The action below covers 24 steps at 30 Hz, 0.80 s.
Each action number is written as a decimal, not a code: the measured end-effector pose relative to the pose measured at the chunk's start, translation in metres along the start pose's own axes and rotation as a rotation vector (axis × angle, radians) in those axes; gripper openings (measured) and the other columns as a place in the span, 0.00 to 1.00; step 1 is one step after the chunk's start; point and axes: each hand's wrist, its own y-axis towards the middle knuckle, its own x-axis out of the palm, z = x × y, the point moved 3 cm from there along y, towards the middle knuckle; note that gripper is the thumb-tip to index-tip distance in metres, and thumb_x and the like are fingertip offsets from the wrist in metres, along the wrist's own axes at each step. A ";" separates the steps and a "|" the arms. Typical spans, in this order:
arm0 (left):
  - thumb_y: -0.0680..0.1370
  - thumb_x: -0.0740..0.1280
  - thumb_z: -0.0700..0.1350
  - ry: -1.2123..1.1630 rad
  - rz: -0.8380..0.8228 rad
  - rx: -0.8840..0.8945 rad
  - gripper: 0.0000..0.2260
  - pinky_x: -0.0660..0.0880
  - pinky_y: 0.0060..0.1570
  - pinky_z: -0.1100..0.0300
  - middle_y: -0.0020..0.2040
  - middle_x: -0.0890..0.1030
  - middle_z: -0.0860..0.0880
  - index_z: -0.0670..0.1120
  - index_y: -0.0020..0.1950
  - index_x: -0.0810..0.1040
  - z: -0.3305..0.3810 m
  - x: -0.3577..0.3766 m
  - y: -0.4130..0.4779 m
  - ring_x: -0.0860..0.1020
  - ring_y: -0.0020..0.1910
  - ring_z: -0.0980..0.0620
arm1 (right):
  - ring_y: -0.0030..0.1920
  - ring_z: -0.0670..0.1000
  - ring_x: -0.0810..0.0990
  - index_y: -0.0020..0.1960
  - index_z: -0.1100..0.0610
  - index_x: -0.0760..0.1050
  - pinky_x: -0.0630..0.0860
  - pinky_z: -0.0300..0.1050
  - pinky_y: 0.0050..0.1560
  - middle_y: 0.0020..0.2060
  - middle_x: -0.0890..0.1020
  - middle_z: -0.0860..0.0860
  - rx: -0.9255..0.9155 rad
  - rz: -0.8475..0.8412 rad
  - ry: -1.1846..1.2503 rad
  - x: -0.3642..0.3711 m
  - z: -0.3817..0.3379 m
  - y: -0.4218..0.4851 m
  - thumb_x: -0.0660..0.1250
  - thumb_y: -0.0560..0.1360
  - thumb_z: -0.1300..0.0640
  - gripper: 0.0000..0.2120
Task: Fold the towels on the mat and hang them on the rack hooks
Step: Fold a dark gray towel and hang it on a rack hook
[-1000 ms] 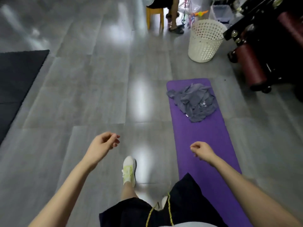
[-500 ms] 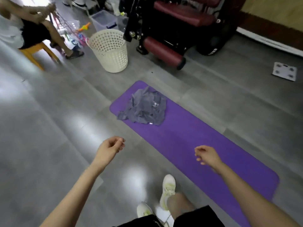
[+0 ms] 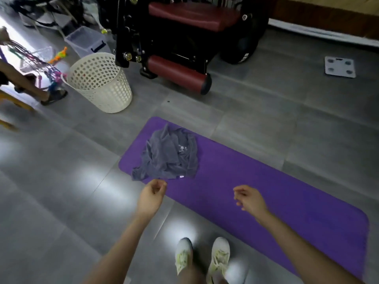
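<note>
One heap of grey towels (image 3: 170, 155), crumpled and unfolded, on the purple mat (image 3: 266, 191) at its 10 o'clock end; the number of towels in the heap cannot be told

Mat: flat on the grey floor, running from 10 o'clock to 4 o'clock across the view

Left hand (image 3: 152, 194): fingers loosely curled, holding nothing, just at 6 o'clock of the heap and apart from it

Right hand (image 3: 249, 198): fingers loosely curled, holding nothing, over the mat at 4 o'clock of the heap

Shoes (image 3: 203, 257): pale pair at 6 o'clock, on the floor beside the mat's near long edge

Also present: white perforated basket (image 3: 100, 83) at 10 o'clock of the heap; black and dark-red exercise machine (image 3: 184, 37) at 12 o'clock; white scale (image 3: 339, 66) at 2 o'clock

Rack and hooks: not in view

Progress, as judged: at the very start; no towel folded, none hung. Left to do: take up a towel, spread and fold it on the mat, repeat for the others, then carry them to the hooks
</note>
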 end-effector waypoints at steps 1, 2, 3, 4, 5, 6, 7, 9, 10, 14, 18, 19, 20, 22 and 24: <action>0.79 0.64 0.43 0.023 0.004 -0.017 0.05 0.70 0.38 0.67 0.38 0.78 0.53 0.44 0.46 0.77 -0.007 0.006 0.022 0.75 0.37 0.55 | 0.31 0.48 0.75 0.48 0.57 0.75 0.68 0.39 0.30 0.40 0.79 0.55 0.004 0.005 0.010 0.006 -0.003 0.017 0.61 0.77 0.65 0.06; 0.78 0.64 0.45 0.042 0.010 -0.035 0.06 0.70 0.40 0.62 0.39 0.79 0.52 0.44 0.45 0.77 -0.016 0.014 0.045 0.77 0.39 0.52 | 0.31 0.48 0.75 0.50 0.57 0.75 0.68 0.39 0.30 0.40 0.79 0.56 0.004 0.012 0.022 0.013 -0.004 0.037 0.61 0.78 0.65 0.06; 0.78 0.64 0.46 0.058 0.016 -0.055 0.06 0.70 0.41 0.59 0.40 0.79 0.50 0.45 0.45 0.77 -0.029 0.023 0.070 0.77 0.41 0.50 | 0.31 0.48 0.75 0.50 0.58 0.75 0.68 0.40 0.30 0.40 0.79 0.56 -0.002 0.020 0.030 0.020 -0.004 0.057 0.61 0.78 0.65 0.06; 0.78 0.64 0.46 0.080 0.020 -0.067 0.06 0.70 0.43 0.59 0.41 0.80 0.49 0.45 0.46 0.77 -0.042 0.034 0.094 0.78 0.42 0.48 | 0.30 0.48 0.75 0.49 0.57 0.75 0.68 0.40 0.30 0.40 0.79 0.57 -0.010 0.028 0.036 0.029 -0.003 0.079 0.61 0.78 0.65 0.06; 0.78 0.65 0.46 0.099 0.021 -0.066 0.06 0.70 0.44 0.59 0.42 0.80 0.48 0.45 0.46 0.77 -0.055 0.046 0.118 0.78 0.43 0.47 | 0.31 0.48 0.75 0.48 0.56 0.74 0.68 0.40 0.30 0.39 0.79 0.57 -0.019 0.037 0.048 0.038 0.000 0.103 0.61 0.78 0.65 0.06; 0.77 0.66 0.45 0.116 0.016 -0.054 0.05 0.70 0.43 0.59 0.43 0.80 0.47 0.45 0.45 0.77 -0.067 0.060 0.143 0.78 0.43 0.47 | 0.31 0.48 0.75 0.47 0.55 0.74 0.68 0.40 0.30 0.39 0.79 0.57 -0.029 0.044 0.068 0.048 0.006 0.129 0.61 0.78 0.65 0.07; 0.77 0.66 0.44 0.136 0.011 -0.034 0.04 0.70 0.43 0.60 0.42 0.80 0.46 0.45 0.45 0.78 -0.081 0.075 0.170 0.78 0.43 0.47 | 0.31 0.49 0.75 0.47 0.54 0.74 0.68 0.40 0.30 0.39 0.79 0.57 -0.034 0.045 0.087 0.059 0.014 0.157 0.61 0.78 0.65 0.07; 0.76 0.67 0.43 0.207 0.029 0.028 0.03 0.70 0.42 0.59 0.41 0.80 0.45 0.44 0.44 0.78 -0.112 0.104 0.223 0.77 0.41 0.46 | 0.32 0.48 0.76 0.47 0.53 0.75 0.69 0.38 0.29 0.39 0.79 0.55 -0.045 0.031 0.097 0.084 0.034 0.212 0.62 0.78 0.64 0.07; 0.76 0.66 0.42 0.255 0.048 0.077 0.03 0.71 0.42 0.58 0.41 0.80 0.44 0.43 0.44 0.79 -0.129 0.117 0.249 0.78 0.41 0.45 | 0.32 0.48 0.76 0.47 0.52 0.75 0.70 0.38 0.30 0.39 0.80 0.55 -0.051 0.021 0.099 0.098 0.046 0.241 0.62 0.78 0.63 0.08; 0.75 0.66 0.40 0.516 0.117 0.290 0.04 0.70 0.45 0.52 0.43 0.79 0.40 0.40 0.44 0.80 -0.198 0.173 0.348 0.76 0.45 0.38 | 0.34 0.47 0.76 0.49 0.54 0.75 0.71 0.32 0.30 0.40 0.79 0.53 -0.097 0.005 0.110 0.152 0.103 0.348 0.61 0.78 0.63 0.06; 0.75 0.64 0.44 0.765 0.128 0.692 0.08 0.72 0.43 0.53 0.41 0.78 0.43 0.43 0.44 0.81 -0.246 0.215 0.436 0.75 0.40 0.39 | 0.35 0.46 0.77 0.50 0.51 0.75 0.71 0.36 0.36 0.41 0.80 0.49 -0.159 -0.041 0.087 0.200 0.160 0.437 0.64 0.77 0.57 0.03; 0.74 0.62 0.47 0.808 0.122 0.807 0.10 0.72 0.41 0.54 0.40 0.78 0.44 0.44 0.43 0.82 -0.254 0.221 0.460 0.76 0.38 0.40 | 0.35 0.46 0.78 0.50 0.51 0.75 0.71 0.37 0.37 0.41 0.81 0.48 -0.176 -0.061 0.077 0.210 0.171 0.457 0.65 0.77 0.55 0.03; 0.74 0.61 0.49 0.847 0.104 0.868 0.12 0.73 0.41 0.53 0.40 0.79 0.45 0.45 0.43 0.82 -0.259 0.226 0.484 0.76 0.38 0.40 | 0.35 0.46 0.78 0.50 0.50 0.75 0.72 0.37 0.38 0.41 0.81 0.47 -0.197 -0.076 0.072 0.219 0.181 0.477 0.66 0.77 0.53 0.03; 0.72 0.65 0.49 0.945 0.065 0.900 0.10 0.75 0.43 0.49 0.44 0.81 0.46 0.47 0.46 0.83 -0.267 0.233 0.526 0.77 0.41 0.40 | 0.35 0.46 0.79 0.50 0.51 0.76 0.72 0.36 0.37 0.40 0.81 0.46 -0.243 -0.090 0.075 0.236 0.197 0.515 0.66 0.76 0.51 0.05; 0.69 0.72 0.47 1.073 -0.012 0.934 0.12 0.72 0.49 0.45 0.50 0.82 0.47 0.49 0.51 0.83 -0.276 0.243 0.557 0.77 0.49 0.39 | 0.34 0.44 0.78 0.49 0.50 0.76 0.71 0.34 0.35 0.41 0.82 0.47 -0.283 -0.094 0.086 0.251 0.208 0.546 0.67 0.75 0.49 0.06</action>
